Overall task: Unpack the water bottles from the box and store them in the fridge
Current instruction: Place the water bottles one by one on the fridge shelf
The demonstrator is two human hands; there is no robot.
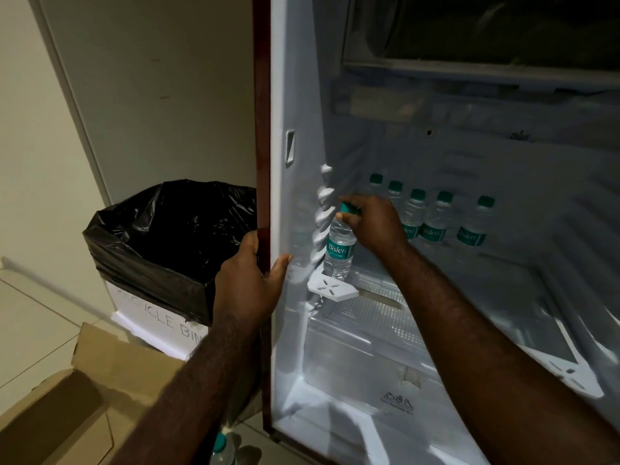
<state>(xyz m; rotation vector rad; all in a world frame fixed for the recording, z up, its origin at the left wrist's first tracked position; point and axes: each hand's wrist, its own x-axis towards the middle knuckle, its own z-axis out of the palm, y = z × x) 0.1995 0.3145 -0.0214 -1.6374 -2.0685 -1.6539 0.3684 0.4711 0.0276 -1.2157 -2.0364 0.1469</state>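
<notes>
My right hand (pixel 372 224) grips the green cap and neck of a clear water bottle (pixel 339 246), which stands upright at the front left of the glass shelf (pixel 385 307) inside the open fridge. Several more green-capped bottles (pixel 436 218) stand in a row at the back of that shelf. My left hand (pixel 250 280) grips the fridge's dark red left edge (pixel 262 129), thumb on the white inner side. The cardboard box (pixel 67 404) lies open at the lower left. One more bottle (pixel 223 449) shows at the bottom edge beside the box.
A white recycle bin (pixel 161 250) lined with a black bag stands left of the fridge, against the wall. A clear drawer (pixel 362 360) sits under the shelf. The freezer compartment (pixel 486 28) is dark at the top. Pale floor tiles (pixel 30 323) lie at the left.
</notes>
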